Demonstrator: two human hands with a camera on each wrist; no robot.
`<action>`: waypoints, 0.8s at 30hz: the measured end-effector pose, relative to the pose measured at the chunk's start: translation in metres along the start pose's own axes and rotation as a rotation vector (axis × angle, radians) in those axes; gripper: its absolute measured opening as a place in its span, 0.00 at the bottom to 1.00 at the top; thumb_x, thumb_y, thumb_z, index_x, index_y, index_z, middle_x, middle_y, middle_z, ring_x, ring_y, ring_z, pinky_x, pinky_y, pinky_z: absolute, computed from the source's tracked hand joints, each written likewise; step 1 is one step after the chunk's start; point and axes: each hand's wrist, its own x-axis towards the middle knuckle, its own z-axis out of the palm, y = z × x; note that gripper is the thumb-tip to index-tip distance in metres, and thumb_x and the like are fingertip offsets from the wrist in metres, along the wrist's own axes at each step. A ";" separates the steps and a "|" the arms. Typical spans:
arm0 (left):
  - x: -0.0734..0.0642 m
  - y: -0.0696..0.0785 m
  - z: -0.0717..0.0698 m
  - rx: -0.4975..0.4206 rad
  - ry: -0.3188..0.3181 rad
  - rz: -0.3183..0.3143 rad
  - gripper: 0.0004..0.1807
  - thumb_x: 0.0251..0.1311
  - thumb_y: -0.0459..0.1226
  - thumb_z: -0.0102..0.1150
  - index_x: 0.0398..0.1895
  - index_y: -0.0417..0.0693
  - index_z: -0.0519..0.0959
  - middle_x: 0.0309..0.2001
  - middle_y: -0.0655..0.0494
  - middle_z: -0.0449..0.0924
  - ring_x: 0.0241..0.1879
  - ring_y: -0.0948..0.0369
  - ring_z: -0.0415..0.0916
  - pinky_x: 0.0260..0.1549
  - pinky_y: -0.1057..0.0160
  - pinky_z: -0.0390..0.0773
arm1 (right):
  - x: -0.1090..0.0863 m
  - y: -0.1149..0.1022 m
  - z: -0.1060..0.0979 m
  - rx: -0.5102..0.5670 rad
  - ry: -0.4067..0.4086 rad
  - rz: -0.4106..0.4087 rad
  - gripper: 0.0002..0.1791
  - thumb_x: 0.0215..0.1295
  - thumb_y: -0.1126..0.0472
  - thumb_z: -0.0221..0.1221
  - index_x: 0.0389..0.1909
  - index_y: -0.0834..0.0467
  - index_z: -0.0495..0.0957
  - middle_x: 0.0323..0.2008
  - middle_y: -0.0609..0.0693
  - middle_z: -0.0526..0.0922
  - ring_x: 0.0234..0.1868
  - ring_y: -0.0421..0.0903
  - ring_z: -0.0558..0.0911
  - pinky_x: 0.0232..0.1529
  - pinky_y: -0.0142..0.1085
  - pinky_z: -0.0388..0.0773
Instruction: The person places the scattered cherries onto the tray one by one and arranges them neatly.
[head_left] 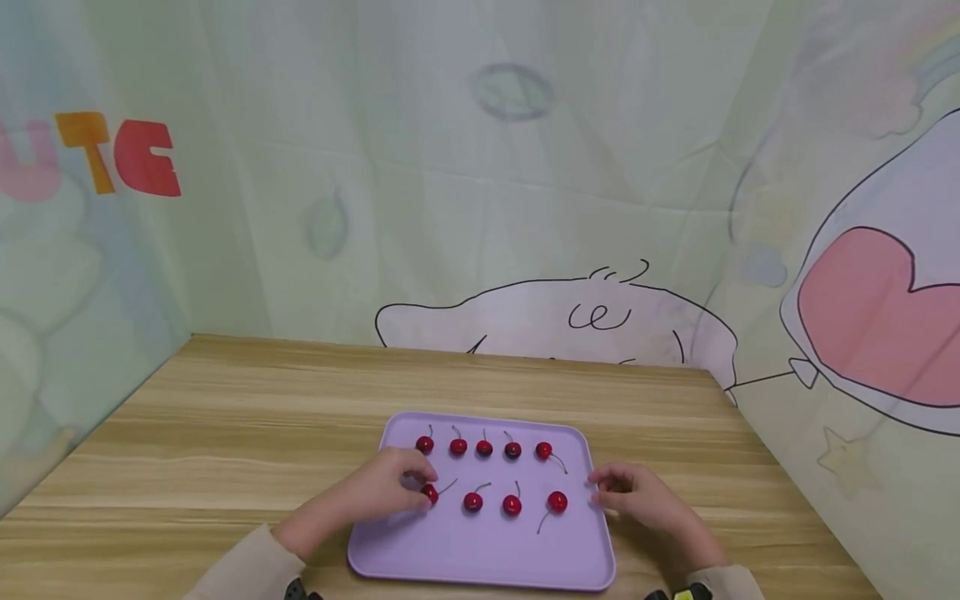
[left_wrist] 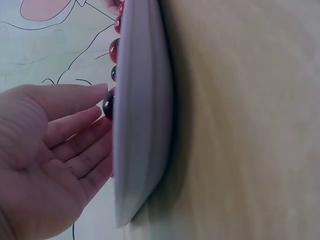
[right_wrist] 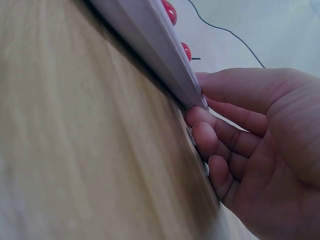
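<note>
A purple tray (head_left: 480, 554) holds two rows of red cherries with stems. At the near row's left end, my left hand (head_left: 386, 485) has its thumb and fingers around a cherry (head_left: 431, 493). Seen from the left wrist, the thumb (left_wrist: 75, 97) reaches that dark cherry (left_wrist: 107, 105), with the other fingers loosely spread behind it. My right hand (head_left: 637, 493) grips the tray's right edge, thumb at the rim and curled fingertips (right_wrist: 204, 137) low against its side, as the right wrist view shows. Nearest to it is a cherry (head_left: 557, 502) with its stem pointing down-left.
The tray lies on a wood-grain table (head_left: 247, 417). Pale printed curtains (head_left: 450, 208) stand behind and on both sides. The far row has several cherries, among them one (head_left: 543, 451) with its stem to the right. Other near-row cherries (head_left: 472, 502) lie between the hands.
</note>
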 end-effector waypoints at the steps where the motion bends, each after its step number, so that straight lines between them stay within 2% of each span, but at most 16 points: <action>1: 0.000 0.001 -0.002 -0.002 0.003 -0.011 0.12 0.46 0.32 0.70 0.36 0.40 0.83 0.36 0.56 0.82 0.39 0.57 0.78 0.42 0.57 0.79 | 0.000 0.000 -0.001 -0.001 -0.002 0.000 0.17 0.61 0.60 0.63 0.48 0.65 0.79 0.32 0.50 0.76 0.33 0.43 0.73 0.28 0.30 0.73; 5: -0.003 0.004 -0.011 0.004 0.026 -0.017 0.12 0.51 0.34 0.67 0.39 0.38 0.82 0.38 0.51 0.82 0.42 0.53 0.78 0.44 0.51 0.79 | 0.001 0.000 -0.003 -0.009 -0.003 -0.003 0.17 0.61 0.60 0.63 0.48 0.65 0.79 0.32 0.50 0.76 0.32 0.43 0.73 0.28 0.29 0.73; 9: -0.006 0.002 -0.026 0.058 0.072 -0.016 0.12 0.57 0.36 0.63 0.42 0.37 0.81 0.40 0.49 0.82 0.42 0.52 0.76 0.42 0.53 0.78 | 0.001 -0.002 -0.004 0.000 -0.010 -0.005 0.17 0.61 0.61 0.63 0.48 0.66 0.79 0.32 0.50 0.76 0.32 0.43 0.73 0.27 0.29 0.72; 13: -0.010 0.002 -0.042 0.111 0.126 -0.103 0.13 0.61 0.36 0.60 0.45 0.38 0.81 0.43 0.48 0.81 0.45 0.51 0.75 0.43 0.51 0.78 | 0.000 -0.004 -0.005 -0.006 -0.026 -0.006 0.16 0.62 0.61 0.62 0.48 0.66 0.78 0.34 0.51 0.77 0.33 0.43 0.74 0.29 0.30 0.74; 15: -0.012 0.001 -0.049 0.146 0.153 -0.114 0.13 0.63 0.36 0.59 0.46 0.37 0.81 0.45 0.47 0.81 0.46 0.49 0.75 0.45 0.49 0.78 | 0.000 -0.006 -0.008 -0.027 -0.036 -0.002 0.16 0.62 0.60 0.62 0.48 0.65 0.79 0.35 0.51 0.78 0.34 0.44 0.75 0.31 0.31 0.76; 19: -0.013 -0.002 -0.062 0.263 0.231 -0.068 0.15 0.63 0.37 0.58 0.47 0.35 0.81 0.46 0.42 0.82 0.48 0.45 0.77 0.48 0.45 0.77 | 0.003 -0.010 -0.016 -0.094 -0.048 -0.035 0.16 0.63 0.60 0.61 0.48 0.66 0.78 0.37 0.53 0.80 0.38 0.47 0.77 0.36 0.33 0.78; 21: -0.014 -0.006 -0.069 0.337 0.275 -0.051 0.16 0.63 0.39 0.59 0.46 0.34 0.81 0.46 0.40 0.82 0.49 0.42 0.77 0.49 0.44 0.76 | 0.006 -0.012 -0.021 -0.152 -0.013 -0.055 0.18 0.63 0.59 0.61 0.49 0.67 0.77 0.40 0.55 0.81 0.41 0.49 0.79 0.39 0.35 0.78; 24: -0.017 -0.016 -0.078 0.435 0.321 -0.058 0.19 0.63 0.41 0.58 0.48 0.33 0.80 0.48 0.38 0.81 0.52 0.41 0.76 0.53 0.42 0.73 | 0.011 -0.018 -0.028 -0.251 0.071 -0.069 0.22 0.64 0.58 0.61 0.53 0.68 0.75 0.48 0.60 0.81 0.49 0.56 0.79 0.49 0.45 0.78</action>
